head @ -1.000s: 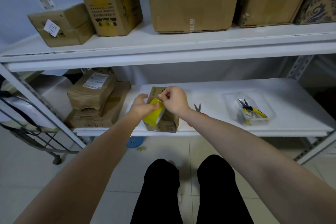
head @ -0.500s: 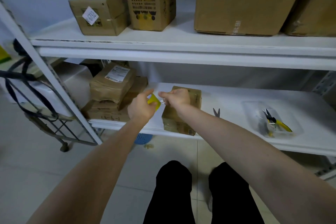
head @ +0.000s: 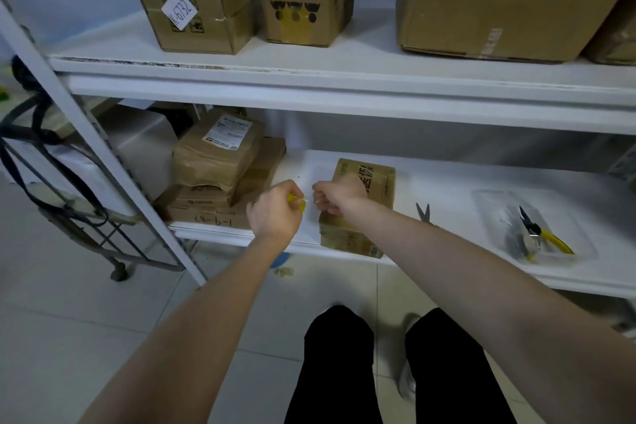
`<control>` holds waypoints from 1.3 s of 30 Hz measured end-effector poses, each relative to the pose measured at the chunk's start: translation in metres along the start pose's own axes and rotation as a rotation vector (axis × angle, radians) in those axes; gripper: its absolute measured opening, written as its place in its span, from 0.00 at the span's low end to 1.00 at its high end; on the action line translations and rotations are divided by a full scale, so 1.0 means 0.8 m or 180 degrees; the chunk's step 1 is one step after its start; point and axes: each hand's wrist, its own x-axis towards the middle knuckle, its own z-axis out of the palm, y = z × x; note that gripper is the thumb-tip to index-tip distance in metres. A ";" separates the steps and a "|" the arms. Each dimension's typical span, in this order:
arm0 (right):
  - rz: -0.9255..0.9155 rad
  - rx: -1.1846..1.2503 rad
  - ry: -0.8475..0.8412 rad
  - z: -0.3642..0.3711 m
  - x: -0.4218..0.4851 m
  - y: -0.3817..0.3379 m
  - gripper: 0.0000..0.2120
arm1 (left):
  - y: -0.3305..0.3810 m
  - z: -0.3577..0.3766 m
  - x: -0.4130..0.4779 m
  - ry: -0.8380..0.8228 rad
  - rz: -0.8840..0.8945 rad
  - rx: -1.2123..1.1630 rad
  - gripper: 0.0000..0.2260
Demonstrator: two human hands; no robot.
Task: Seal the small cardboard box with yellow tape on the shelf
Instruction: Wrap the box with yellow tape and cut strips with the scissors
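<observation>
Left hand (head: 275, 215) is curled round a small yellow tape roll (head: 298, 202), which is mostly hidden by the fingers. Right hand (head: 335, 198) is pinched thumb-to-finger on what looks like the tape end (head: 312, 200). A thin pale strip runs between the two hands, too fine to be sure of. No tape on the carton yet as far as I can see, so I'd say this is the peel-and-pull step. Small cardboard box (head: 364, 179) sits at the front edge of the lower shelf (head: 447, 189), left of middle, lying flat, with the hands just off its left side. The right wrist overlaps its top from here, and I can't tell if it's touching. Brown parcels (head: 220, 162) are stacked at the left end. Scissors (head: 424, 213) lie just right of the box, and a clear tray (head: 488, 203) with pliers (head: 550, 239) is toward the right end. Handling guess: the box is light and stiff, and the shelf is smooth, so it will likely skate when tape is pressed on. Pin it with a flat palm on top or brace the far side. The tape is thin, floppy and sticky, so hold only the very tip, keep it taut, and don't let it fold on itself. Grip the roll by its rim so it can spin. The scissors are within reach for the cut.
</observation>
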 end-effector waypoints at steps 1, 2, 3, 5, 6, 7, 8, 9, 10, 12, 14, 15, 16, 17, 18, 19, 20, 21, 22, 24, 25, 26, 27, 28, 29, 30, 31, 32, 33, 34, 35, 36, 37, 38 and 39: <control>-0.0167 -0.0269 0.0168 0.000 0.004 0.001 0.08 | 0.002 0.003 -0.002 -0.0054 -0.0073 -0.0046 0.06; -0.0383 -0.0605 0.0346 0.000 0.011 0.001 0.10 | 0.005 0.006 0.000 -0.0103 -0.0156 -0.0110 0.06; -0.0588 -0.0936 0.0498 -0.002 0.016 0.001 0.12 | 0.009 0.011 0.003 -0.0162 -0.0258 -0.0192 0.06; -0.0923 -0.1443 0.0651 -0.003 0.019 -0.002 0.11 | 0.013 0.015 0.007 -0.0227 -0.0488 -0.0375 0.05; -0.1081 -0.1657 0.0729 -0.004 0.018 -0.005 0.09 | 0.016 0.017 0.012 -0.0242 -0.0577 -0.0438 0.06; -0.1211 -0.1815 0.0803 -0.004 0.018 -0.007 0.08 | 0.018 0.018 0.017 -0.0252 -0.0650 -0.0474 0.06; -0.1313 -0.1880 0.0876 -0.006 0.019 -0.008 0.11 | 0.022 0.021 0.024 -0.0263 -0.0711 -0.0505 0.07; -0.1368 -0.1862 0.0922 -0.004 0.020 -0.008 0.17 | 0.024 0.022 0.030 -0.0269 -0.0759 -0.0542 0.07; -0.1381 -0.1775 0.0965 -0.004 0.020 -0.007 0.24 | 0.027 0.024 0.036 -0.0276 -0.0781 -0.0582 0.07; -0.1381 -0.1561 0.1002 -0.001 0.026 -0.002 0.37 | 0.028 0.027 0.047 -0.0258 -0.0842 -0.0637 0.07; -0.1289 -0.1381 0.1002 -0.007 0.037 0.002 0.46 | 0.022 0.033 0.059 -0.0205 -0.0963 -0.0624 0.07; -0.1224 -0.1344 0.0992 -0.013 0.043 0.003 0.47 | 0.015 0.036 0.062 -0.0208 -0.0997 -0.0584 0.08; -0.1158 -0.1349 0.0981 -0.021 0.051 0.003 0.46 | 0.009 0.043 0.066 -0.0255 -0.1002 -0.0507 0.08; -0.1147 -0.1397 0.0965 -0.030 0.059 0.004 0.43 | 0.005 0.050 0.071 -0.0302 -0.0983 -0.0428 0.08; -0.1166 -0.1460 0.0941 -0.038 0.066 0.007 0.39 | 0.001 0.060 0.075 -0.0353 -0.0942 -0.0354 0.08; -0.1214 -0.1517 0.0902 -0.043 0.071 0.011 0.36 | -0.001 0.068 0.078 -0.0383 -0.0895 -0.0313 0.08; -0.1277 -0.1578 0.0846 -0.046 0.074 0.015 0.33 | -0.004 0.074 0.079 -0.0375 -0.0842 -0.0262 0.07; -0.1319 -0.1608 0.0796 -0.050 0.080 0.021 0.31 | -0.004 0.083 0.082 -0.0371 -0.0770 -0.0155 0.08; -0.1347 -0.1616 0.0754 -0.054 0.086 0.027 0.30 | -0.005 0.091 0.084 -0.0352 -0.0685 -0.0002 0.08; -0.1389 -0.1596 0.0722 -0.064 0.096 0.037 0.28 | -0.011 0.103 0.089 -0.0261 -0.0534 0.0279 0.08; -0.1409 -0.1605 0.0749 -0.069 0.102 0.043 0.27 | -0.015 0.109 0.091 -0.0221 -0.0503 0.0387 0.08; -0.1457 -0.1635 0.0800 -0.073 0.105 0.045 0.26 | -0.021 0.113 0.091 -0.0194 -0.0480 0.0480 0.07; -0.1507 -0.1655 0.0859 -0.077 0.110 0.048 0.25 | -0.026 0.119 0.092 -0.0227 -0.0468 0.0583 0.07; -0.1541 -0.1638 0.0899 -0.081 0.114 0.051 0.25 | -0.029 0.127 0.091 -0.0291 -0.0466 0.0675 0.08; -0.1581 -0.1604 0.0914 -0.084 0.117 0.054 0.24 | -0.031 0.133 0.090 -0.0395 -0.0503 0.0707 0.08; -0.1613 -0.1585 0.0906 -0.087 0.119 0.054 0.23 | -0.031 0.135 0.090 -0.0541 -0.0552 0.0688 0.09; -0.1618 -0.1583 0.0900 -0.091 0.121 0.057 0.22 | -0.031 0.139 0.089 -0.0742 -0.0614 0.0637 0.10; -0.1622 -0.1587 0.0900 -0.094 0.121 0.057 0.21 | -0.029 0.139 0.093 -0.0935 -0.0662 0.0532 0.10; -0.1609 -0.1582 0.0905 -0.097 0.122 0.060 0.21 | -0.029 0.138 0.096 -0.1083 -0.0718 0.0371 0.11; -0.1588 -0.1562 0.0948 -0.099 0.121 0.061 0.21 | -0.028 0.134 0.100 -0.1079 -0.0754 0.0167 0.12; -0.1563 -0.1525 0.1046 -0.102 0.120 0.062 0.22 | -0.025 0.130 0.105 -0.0958 -0.0765 -0.0051 0.12; -0.1505 -0.1449 0.1158 -0.104 0.119 0.064 0.22 | -0.021 0.125 0.108 -0.0787 -0.0786 -0.0257 0.12; -0.1432 -0.1326 0.1266 -0.105 0.115 0.065 0.23 | -0.013 0.115 0.107 -0.0629 -0.0805 -0.0404 0.13; -0.1293 -0.1200 0.1359 -0.106 0.111 0.067 0.24 | -0.004 0.110 0.105 -0.0547 -0.0827 -0.0504 0.15; -0.1121 -0.1096 0.1432 -0.107 0.107 0.069 0.24 | 0.004 0.107 0.101 -0.0556 -0.0838 -0.0582 0.15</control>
